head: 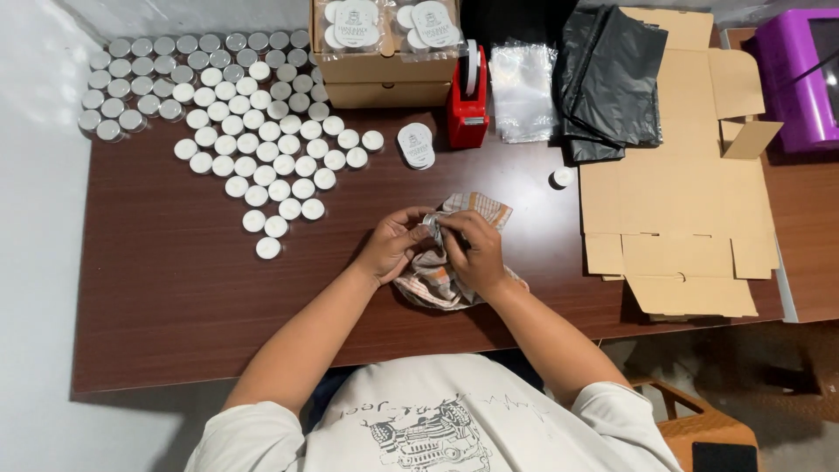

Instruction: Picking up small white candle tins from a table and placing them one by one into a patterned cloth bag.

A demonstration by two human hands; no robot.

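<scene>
Dark brown wooden table, laminate grain visible, set against a pale white wall at left. Second brown table surface butted alongside at right, light edge strip between. Orange-brown wooden chair partly in view at lower right. Floor beneath in shadow, colour hard to tell. Even, soft overhead lighting; faint sheen on the tabletop, weak shadows. No window in view.

Crumpled checked cloth bunched in my hands, small silvery tin half wrapped in it, near the tabletop's front edge
</scene>
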